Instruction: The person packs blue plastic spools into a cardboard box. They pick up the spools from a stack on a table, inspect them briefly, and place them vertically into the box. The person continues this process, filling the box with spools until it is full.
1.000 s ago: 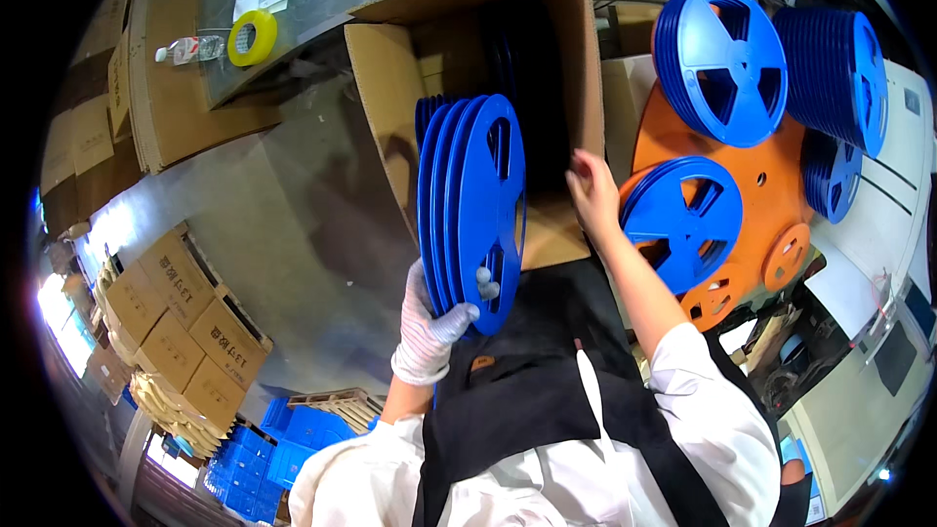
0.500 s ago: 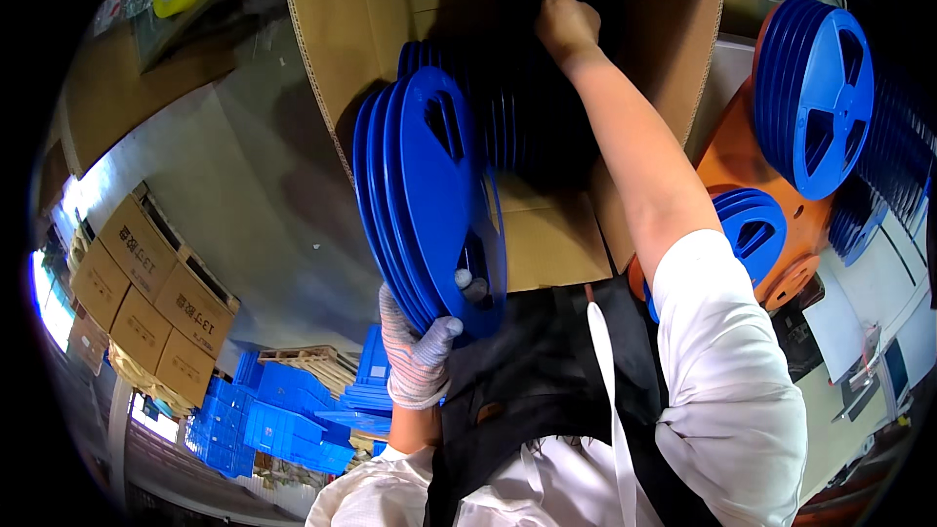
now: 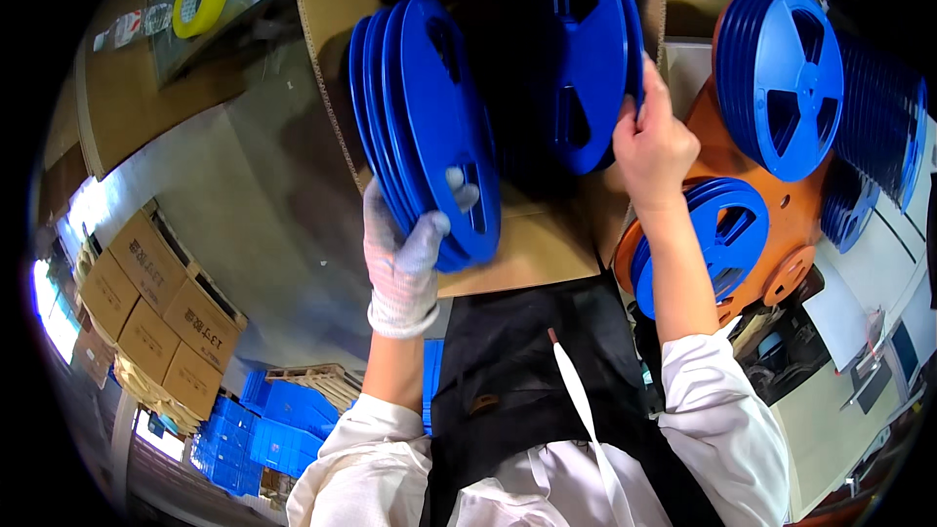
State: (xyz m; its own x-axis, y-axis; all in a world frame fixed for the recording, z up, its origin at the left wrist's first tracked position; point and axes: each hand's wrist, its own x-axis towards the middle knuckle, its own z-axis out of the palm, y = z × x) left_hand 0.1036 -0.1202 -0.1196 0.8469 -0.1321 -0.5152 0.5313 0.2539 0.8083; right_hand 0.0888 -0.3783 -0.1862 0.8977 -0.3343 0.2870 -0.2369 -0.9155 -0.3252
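A stack of blue plastic reels (image 3: 427,98) stands tilted on edge over the left side of the open cardboard box (image 3: 537,259). My left hand (image 3: 405,263), in a pale glove, grips its lower end, with fingertips showing through a cut-out. On the right, my bare right hand (image 3: 656,151) is closed on the rim of another blue reel pair (image 3: 597,68), held upright at the box's right wall. The dark inside of the box hides what lies deeper in it.
To the right, an orange rack (image 3: 698,151) carries several blue reels (image 3: 795,88). A yellow tape roll (image 3: 201,2) sits on a surface at upper left. Stacked cartons (image 3: 161,317) and blue crates (image 3: 283,425) stand at lower left.
My right hand has come back from deep in the box toward me, now with blue reels in it. My left hand and its stack have shifted up and slightly left.
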